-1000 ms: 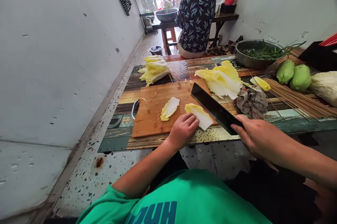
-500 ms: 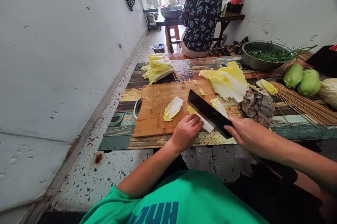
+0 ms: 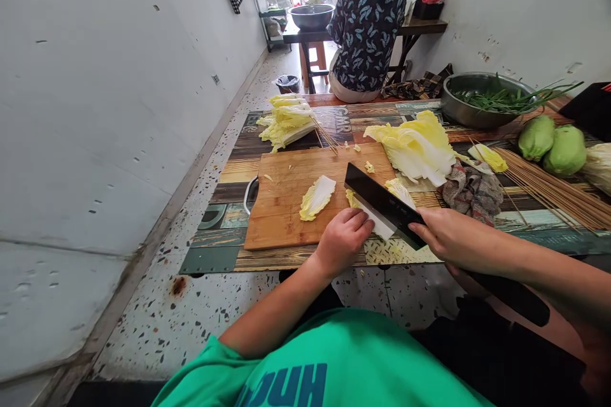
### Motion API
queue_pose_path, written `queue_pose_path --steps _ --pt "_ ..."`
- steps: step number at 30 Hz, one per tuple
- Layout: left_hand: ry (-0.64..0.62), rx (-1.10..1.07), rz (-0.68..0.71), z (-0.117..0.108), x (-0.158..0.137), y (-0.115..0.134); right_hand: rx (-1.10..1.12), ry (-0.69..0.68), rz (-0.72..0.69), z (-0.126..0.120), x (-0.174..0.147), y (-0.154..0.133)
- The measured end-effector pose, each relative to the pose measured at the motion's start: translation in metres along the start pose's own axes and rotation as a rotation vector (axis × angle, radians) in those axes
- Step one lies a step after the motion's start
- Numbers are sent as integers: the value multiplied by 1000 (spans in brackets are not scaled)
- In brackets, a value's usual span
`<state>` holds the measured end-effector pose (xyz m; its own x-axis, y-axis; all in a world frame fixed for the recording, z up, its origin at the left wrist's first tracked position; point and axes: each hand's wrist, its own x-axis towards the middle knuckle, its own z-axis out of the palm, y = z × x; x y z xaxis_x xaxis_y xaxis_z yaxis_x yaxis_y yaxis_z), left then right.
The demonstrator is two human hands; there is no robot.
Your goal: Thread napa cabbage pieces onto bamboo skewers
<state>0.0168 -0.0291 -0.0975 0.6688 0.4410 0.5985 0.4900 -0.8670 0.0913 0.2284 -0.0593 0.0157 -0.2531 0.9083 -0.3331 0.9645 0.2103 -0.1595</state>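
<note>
My right hand (image 3: 442, 230) grips a black cleaver (image 3: 377, 198), its blade slanting over the right part of the wooden cutting board (image 3: 277, 203). Below the blade lies a napa cabbage leaf (image 3: 382, 227), white at the stem and yellow at the tip, partly covered. My left hand (image 3: 344, 242) presses it with curled fingers, close to the blade. Whether the edge has entered the leaf, I cannot tell. One cut leaf piece (image 3: 317, 198) rests mid-board, and another piece (image 3: 400, 192) shows just beyond the cleaver.
Skewered cabbage (image 3: 289, 121) is stacked behind the board; large leaves (image 3: 413, 147) lie at right. Beside them are a rag (image 3: 472, 193), bamboo skewers (image 3: 548, 187), green gourds (image 3: 564, 151) and a metal bowl (image 3: 470, 115) of greens. A person (image 3: 370, 25) sits beyond, back turned.
The view has shifted slightly. Both hands, the cleaver and the leaf keep nearly the same places on the board.
</note>
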Motion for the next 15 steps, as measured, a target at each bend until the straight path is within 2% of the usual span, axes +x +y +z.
queue_pose_path --steps 4,8,11,13,15 --pt "54 8 6 -4 1 5 75 44 41 -2 16 -20" --pt "232 15 8 -31 -7 4 202 168 101 -14 17 -28" --pt "299 167 -100 -58 -16 -23 330 262 152 -30 1 -19" --pt "185 286 -257 -71 -18 -52 406 311 187 -38 -12 -8" --pt "91 279 -281 -78 -15 -79 469 345 226 -40 -25 4"
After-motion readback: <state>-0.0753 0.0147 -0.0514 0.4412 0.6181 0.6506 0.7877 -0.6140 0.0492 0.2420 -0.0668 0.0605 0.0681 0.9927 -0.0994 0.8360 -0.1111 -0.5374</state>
